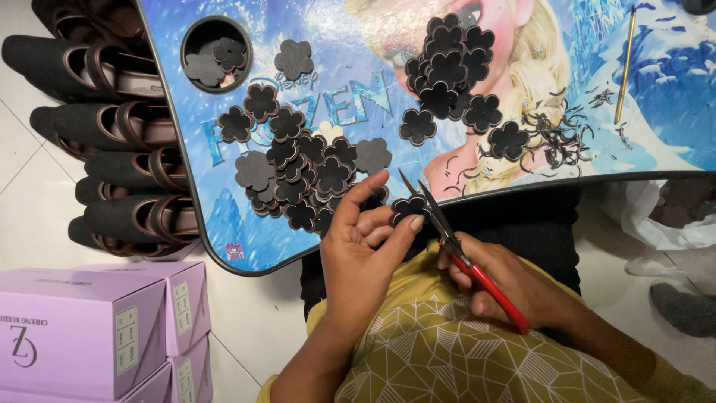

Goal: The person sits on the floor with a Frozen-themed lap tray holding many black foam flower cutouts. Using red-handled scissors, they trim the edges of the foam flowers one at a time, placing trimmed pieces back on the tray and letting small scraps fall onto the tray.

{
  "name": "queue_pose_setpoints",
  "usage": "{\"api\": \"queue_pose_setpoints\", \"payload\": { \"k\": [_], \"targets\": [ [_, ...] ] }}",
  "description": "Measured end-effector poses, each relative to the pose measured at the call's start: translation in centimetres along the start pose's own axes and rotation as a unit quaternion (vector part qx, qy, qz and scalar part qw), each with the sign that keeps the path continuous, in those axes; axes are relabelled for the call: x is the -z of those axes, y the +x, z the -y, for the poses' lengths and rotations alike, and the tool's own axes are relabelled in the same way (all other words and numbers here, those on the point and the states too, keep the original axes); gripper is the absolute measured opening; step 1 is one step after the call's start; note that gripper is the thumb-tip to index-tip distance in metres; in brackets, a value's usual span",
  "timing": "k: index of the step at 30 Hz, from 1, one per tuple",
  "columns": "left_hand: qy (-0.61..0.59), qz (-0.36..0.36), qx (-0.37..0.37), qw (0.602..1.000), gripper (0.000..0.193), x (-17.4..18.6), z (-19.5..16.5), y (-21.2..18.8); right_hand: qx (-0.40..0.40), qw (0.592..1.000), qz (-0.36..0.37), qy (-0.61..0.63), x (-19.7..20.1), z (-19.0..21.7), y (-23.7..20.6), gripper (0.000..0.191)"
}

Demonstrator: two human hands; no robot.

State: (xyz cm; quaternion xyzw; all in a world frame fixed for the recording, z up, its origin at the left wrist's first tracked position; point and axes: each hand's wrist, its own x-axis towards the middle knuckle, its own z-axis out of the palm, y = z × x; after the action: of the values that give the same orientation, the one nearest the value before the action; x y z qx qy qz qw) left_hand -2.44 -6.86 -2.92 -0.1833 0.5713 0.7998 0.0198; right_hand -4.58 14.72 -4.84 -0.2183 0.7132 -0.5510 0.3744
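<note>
A printed bench (224, 224) carries flower cutouts (298, 172) near its front edge. Off that edge, the left hand (365, 246) pinches one flower (409, 207). The right hand (514, 287) is clamped on scissors (455, 246), blades parted at the flower.

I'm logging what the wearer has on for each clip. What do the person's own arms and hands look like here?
Both forearms are bare, with no sleeves reaching them. The left hand and right hand wear no gloves, and no rings or watch show. Below them is a mustard-yellow garment with thin white geometric lines.

matt black foam flower pieces (313, 175), metal scissors (447, 235) with red plastic handles, glossy printed table (358, 104)
</note>
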Motion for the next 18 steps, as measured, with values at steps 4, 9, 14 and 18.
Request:
{"api": "queue_pose_setpoints", "payload": {
  "k": [4, 9, 14, 18],
  "targets": [
    [0.003, 0.010, 0.010, 1.000, 0.064, -0.08, -0.31, 0.01, -0.005, 1.000, -0.005, 0.006, 0.03, -0.09, 0.02, 0.101],
    [0.029, 0.015, 0.015, 0.999, 0.066, -0.29, -0.34, 0.10, -0.012, 1.000, -0.001, 0.027, 0.03, -0.37, -0.03, 0.101],
    [0.044, 0.016, 0.016, 0.999, 0.065, -0.29, -0.34, 0.11, -0.018, 0.999, 0.003, 0.032, 0.13, -0.47, 0.07, 0.099],
    [0.037, 0.020, 0.012, 0.999, 0.065, -0.27, -0.36, 0.22, -0.008, 0.999, 0.002, 0.045, 0.14, -0.32, 0.04, 0.098]
  ]
}}
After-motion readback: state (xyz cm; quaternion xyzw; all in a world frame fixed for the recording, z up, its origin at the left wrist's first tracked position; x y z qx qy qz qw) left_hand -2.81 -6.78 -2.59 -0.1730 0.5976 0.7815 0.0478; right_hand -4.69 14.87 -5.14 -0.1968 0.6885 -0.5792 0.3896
